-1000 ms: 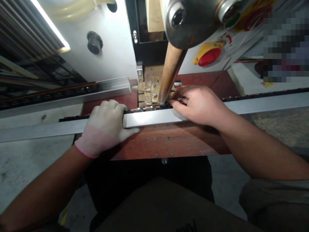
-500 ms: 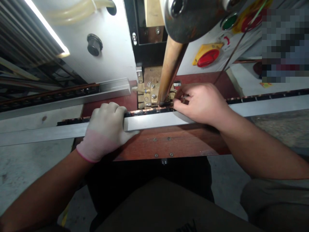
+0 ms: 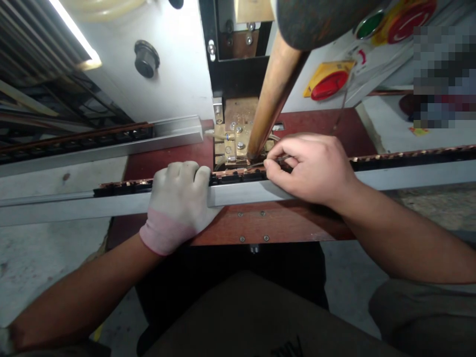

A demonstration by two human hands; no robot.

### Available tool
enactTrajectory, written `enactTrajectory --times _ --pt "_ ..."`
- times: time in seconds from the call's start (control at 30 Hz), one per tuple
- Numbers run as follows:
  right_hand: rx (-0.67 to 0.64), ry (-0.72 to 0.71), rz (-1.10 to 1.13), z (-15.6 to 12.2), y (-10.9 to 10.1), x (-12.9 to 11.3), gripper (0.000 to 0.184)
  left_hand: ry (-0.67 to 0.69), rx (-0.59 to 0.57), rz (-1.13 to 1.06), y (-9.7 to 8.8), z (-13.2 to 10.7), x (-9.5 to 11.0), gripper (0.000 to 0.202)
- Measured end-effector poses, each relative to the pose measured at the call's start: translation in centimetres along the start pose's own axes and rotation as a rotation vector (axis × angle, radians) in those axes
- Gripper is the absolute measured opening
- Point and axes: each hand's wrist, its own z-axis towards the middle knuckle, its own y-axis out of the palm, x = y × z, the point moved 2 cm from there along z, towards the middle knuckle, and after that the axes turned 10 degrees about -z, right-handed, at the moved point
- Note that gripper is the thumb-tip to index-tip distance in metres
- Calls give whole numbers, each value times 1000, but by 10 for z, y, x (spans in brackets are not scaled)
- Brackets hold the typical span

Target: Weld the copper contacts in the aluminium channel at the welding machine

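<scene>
My left hand (image 3: pixel 179 201), in a pale glove, is wrapped over a long grey metal rail (image 3: pixel 412 176) that lies across a red-brown wooden bench top (image 3: pixel 275 225). A row of dark and copper-coloured parts (image 3: pixel 409 157) runs along the rail's far edge. My bare right hand (image 3: pixel 310 168) rests on the rail just right of centre and pinches a thin wire-like piece (image 3: pixel 260 162) that points at the foot of a copper rod (image 3: pixel 273 94). The rod comes down onto a brass block (image 3: pixel 234 136) with screws.
A white machine housing (image 3: pixel 174 74) with a black knob (image 3: pixel 146 58) stands behind. Red and green buttons (image 3: pixel 390 20) and a red and yellow switch (image 3: pixel 329 82) sit at the upper right. A second rail (image 3: pixel 111 144) lies at the left rear. My lap is below.
My left hand has slid to the right along the rail. My right hand stays at the rod's foot, its fingertips now pinching the thin piece a little lower. The view has shifted slightly.
</scene>
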Motion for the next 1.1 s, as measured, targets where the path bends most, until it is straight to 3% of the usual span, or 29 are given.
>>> enactTrajectory --times 0.43,0.7,1.1 --pt "-3 19 -68 -1 5 1 16 -12 8 -23 0 -1 0 55" --pt "-45 26 -53 0 5 0 15 21 1 25 1 -1 1 64" --pt "4 38 7 1 8 4 15 0 20 -23 -1 -3 2 62"
